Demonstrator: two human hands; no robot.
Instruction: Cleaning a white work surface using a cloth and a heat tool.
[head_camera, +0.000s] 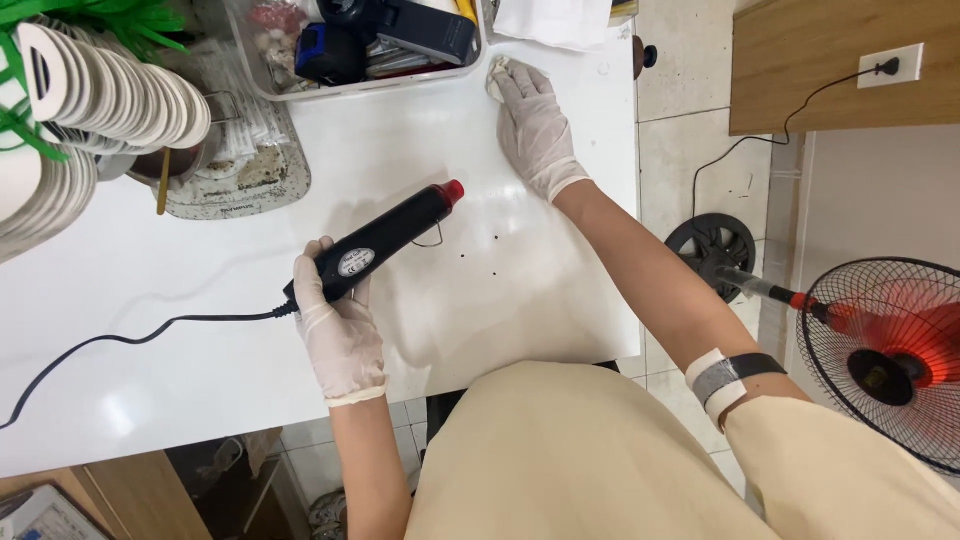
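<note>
I have one view only, from the camera on the person's head, tipped steeply down over the white table (520, 290) and facing away from the body, so nothing is shared with a second view. It sits close enough that both gloved hands fill the middle: the left hand (340, 325) gripping the black heat tool (385, 240) lies nearer the lens, the right hand (533, 125) beyond and to the right of that grip. A standing fan (885, 355) on the floor edges in well right of it.
</note>
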